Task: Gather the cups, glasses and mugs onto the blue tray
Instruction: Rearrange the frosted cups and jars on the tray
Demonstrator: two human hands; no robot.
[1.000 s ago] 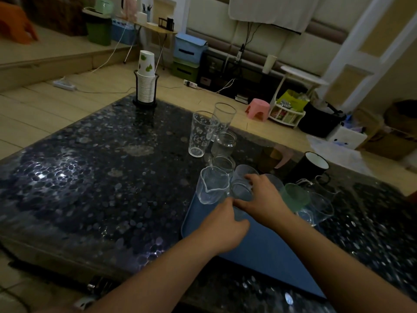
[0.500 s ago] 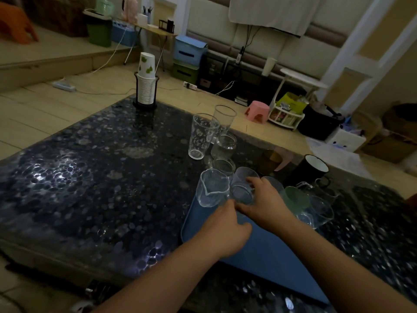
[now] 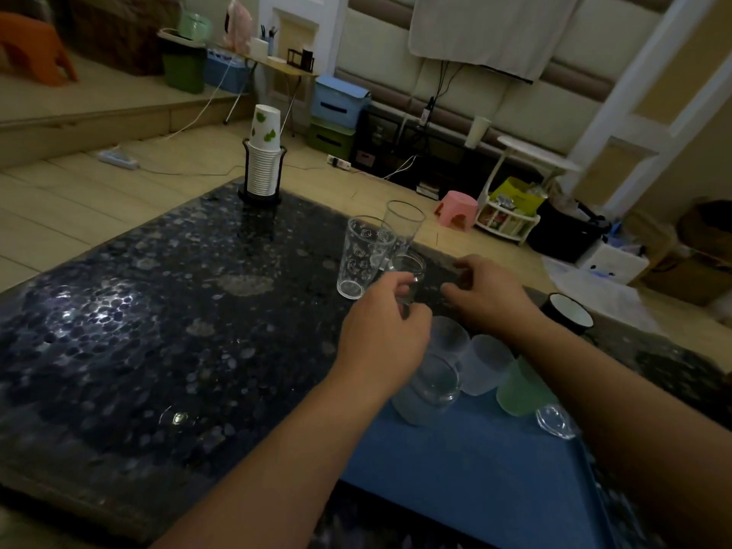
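The blue tray [image 3: 475, 477] lies on the dark pebble-pattern table [image 3: 158, 330] near me. On its far end stand a clear glass [image 3: 433, 386], a frosted glass [image 3: 485, 364], a green cup [image 3: 521, 392] and a small clear glass [image 3: 554, 422]. Beyond the tray, my left hand [image 3: 382, 338] curls its thumb and fingers around a short clear glass [image 3: 410, 269]. My right hand [image 3: 489, 297] hovers beside it with fingers loosely bent, holding nothing. A tall patterned glass [image 3: 364, 255] and a tall plain glass [image 3: 404, 223] stand behind. A black mug [image 3: 570, 315] sits on the table to the right.
A stack of paper cups in a black holder [image 3: 263, 164] stands at the table's far corner. Past the far edge, on the floor, are a pink stool [image 3: 455, 210], storage boxes and cables.
Both hands have left the glasses on the tray and reached forward over its far end. The left hand now closes on the short clear glass.
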